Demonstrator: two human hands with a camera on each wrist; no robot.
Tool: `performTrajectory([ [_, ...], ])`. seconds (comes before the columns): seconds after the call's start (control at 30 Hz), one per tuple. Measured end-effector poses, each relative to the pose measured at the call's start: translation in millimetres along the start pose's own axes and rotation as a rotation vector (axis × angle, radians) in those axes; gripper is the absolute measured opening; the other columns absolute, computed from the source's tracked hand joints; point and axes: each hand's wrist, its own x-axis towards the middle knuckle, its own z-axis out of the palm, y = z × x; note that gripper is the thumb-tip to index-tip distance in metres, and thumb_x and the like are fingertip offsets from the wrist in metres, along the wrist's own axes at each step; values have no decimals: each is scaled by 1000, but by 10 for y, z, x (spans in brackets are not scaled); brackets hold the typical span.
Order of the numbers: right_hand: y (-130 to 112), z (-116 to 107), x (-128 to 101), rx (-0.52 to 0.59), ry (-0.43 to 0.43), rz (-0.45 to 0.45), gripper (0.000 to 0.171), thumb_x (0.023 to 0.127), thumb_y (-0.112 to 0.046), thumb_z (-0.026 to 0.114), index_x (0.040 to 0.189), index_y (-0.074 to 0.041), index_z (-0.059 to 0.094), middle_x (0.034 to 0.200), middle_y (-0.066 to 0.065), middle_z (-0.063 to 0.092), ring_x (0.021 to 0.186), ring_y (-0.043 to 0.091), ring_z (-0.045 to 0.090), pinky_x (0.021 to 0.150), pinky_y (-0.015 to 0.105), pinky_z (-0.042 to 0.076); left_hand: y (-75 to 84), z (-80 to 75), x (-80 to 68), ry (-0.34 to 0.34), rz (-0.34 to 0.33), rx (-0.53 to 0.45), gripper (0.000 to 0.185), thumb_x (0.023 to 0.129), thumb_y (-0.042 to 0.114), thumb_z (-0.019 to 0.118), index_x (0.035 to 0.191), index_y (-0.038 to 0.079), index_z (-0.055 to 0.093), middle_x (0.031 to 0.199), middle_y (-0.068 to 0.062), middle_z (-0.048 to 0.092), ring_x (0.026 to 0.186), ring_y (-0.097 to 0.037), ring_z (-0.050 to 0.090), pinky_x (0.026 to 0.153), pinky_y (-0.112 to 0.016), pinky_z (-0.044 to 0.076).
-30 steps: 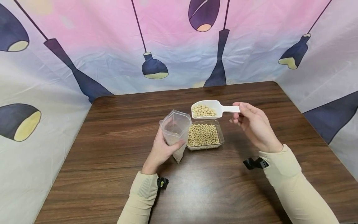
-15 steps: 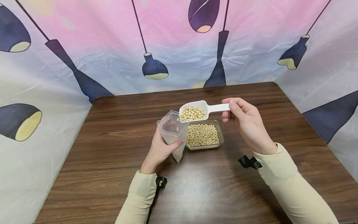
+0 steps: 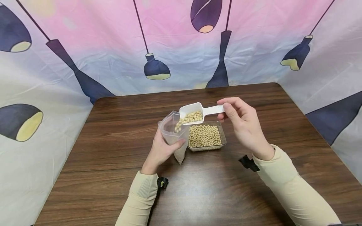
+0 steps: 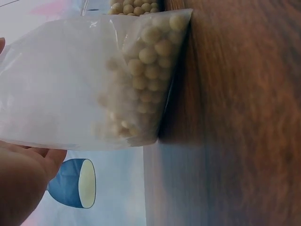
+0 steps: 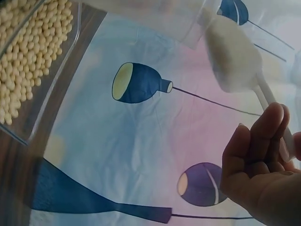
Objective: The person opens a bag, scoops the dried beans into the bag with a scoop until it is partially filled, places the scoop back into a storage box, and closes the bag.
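My left hand (image 3: 160,150) grips a translucent plastic bag (image 3: 181,138) around its side, its mouth facing up and its bottom corner at the table. In the left wrist view, pale round beans fill the bottom of the bag (image 4: 56,84). The right hand (image 3: 243,122) pinches the handle of a white scoop (image 3: 210,110) between thumb and fingers. Tilted over the bag's mouth, the scoop lets soybeans (image 3: 193,116) slide off its front edge into the bag. From the right wrist view, the scoop's underside (image 5: 233,54) shows beside the bag.
A clear plastic tray (image 3: 224,138) of soybeans stands on the brown wooden table (image 3: 113,150), just right of the bag and below the scoop. Behind the table hangs a cloth (image 3: 113,47) printed with lamps.
The right hand has moved left with the scoop, from above the tray to the bag's mouth. The scoop has tipped, and beans now run into the bag. My left hand has barely shifted.
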Motion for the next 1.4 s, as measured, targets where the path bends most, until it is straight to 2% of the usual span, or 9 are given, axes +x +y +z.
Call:
performTrajectory([
  [0.3, -76, 82, -82, -235, -5, -156, 19, 99, -5, 53, 113, -6, 66, 91, 5, 67, 78, 15, 63, 71, 24, 51, 1, 0, 17, -6, -16, -3, 84, 75, -1, 80, 147, 6, 36, 133, -18, 51, 120, -29, 49, 99, -44, 39],
  [0.47, -121, 42, -85, -372, 130, -357, 19, 97, 2, 54, 109, -2, 67, 83, 2, 65, 74, 10, 61, 64, 19, 46, -2, 1, 20, -8, 15, -15, 82, 75, -3, 79, 146, 4, 37, 130, -24, 52, 118, -38, 49, 97, -46, 39],
  [0.57, -76, -35, -77, -539, 173, -376, 16, 98, -1, 54, 108, 0, 66, 74, 4, 58, 64, 11, 52, 57, 22, 39, -2, 4, 25, -10, 37, -23, 82, 76, -4, 79, 145, 3, 37, 129, -26, 51, 117, -41, 49, 95, -46, 39],
  [0.73, 166, -128, -87, -909, -50, -238, 14, 100, -11, 52, 103, -4, 63, 77, 4, 59, 63, 19, 52, 57, 36, 42, -8, 7, 25, -1, 45, -11, 80, 76, -4, 79, 144, 2, 38, 130, -25, 52, 118, -41, 50, 96, -45, 39],
  [0.87, 387, -146, -113, -1041, -123, -264, 10, 98, -11, 55, 99, -4, 63, 80, 7, 64, 69, 27, 59, 58, 42, 44, -19, 8, 21, -4, 41, -8, 80, 76, -3, 79, 144, 2, 38, 132, -24, 52, 118, -42, 49, 96, -46, 38],
  [0.93, 454, -149, -116, -1056, -109, -302, 9, 97, -9, 56, 98, -3, 63, 80, 8, 64, 71, 29, 59, 58, 42, 43, -24, 8, 21, -6, 46, -14, 80, 76, -3, 79, 144, 2, 37, 132, -24, 52, 118, -42, 50, 96, -46, 39],
  [1.0, 498, -160, -109, -1048, -102, -280, 9, 97, -9, 56, 98, -4, 63, 80, 8, 64, 70, 28, 58, 58, 42, 43, -35, 10, 26, -6, 60, -29, 81, 75, -4, 79, 144, 1, 37, 132, -25, 52, 118, -43, 49, 97, -49, 39],
  [1.23, 654, -288, -34, -791, -150, 97, 24, 105, -21, 43, 104, -8, 63, 67, 3, 50, 53, 18, 41, 53, 34, 35, -56, 15, 30, 11, 87, -35, 80, 75, -6, 78, 144, -2, 37, 129, -28, 53, 117, -44, 49, 96, -46, 40],
  [1.4, 766, -391, 6, -658, -161, 238, 28, 106, -22, 41, 104, -7, 64, 73, 9, 55, 56, 20, 42, 53, 32, 35, -60, 18, 31, 11, 99, -46, 80, 74, -7, 78, 142, -4, 37, 128, -30, 52, 117, -46, 49, 96, -57, 38],
])
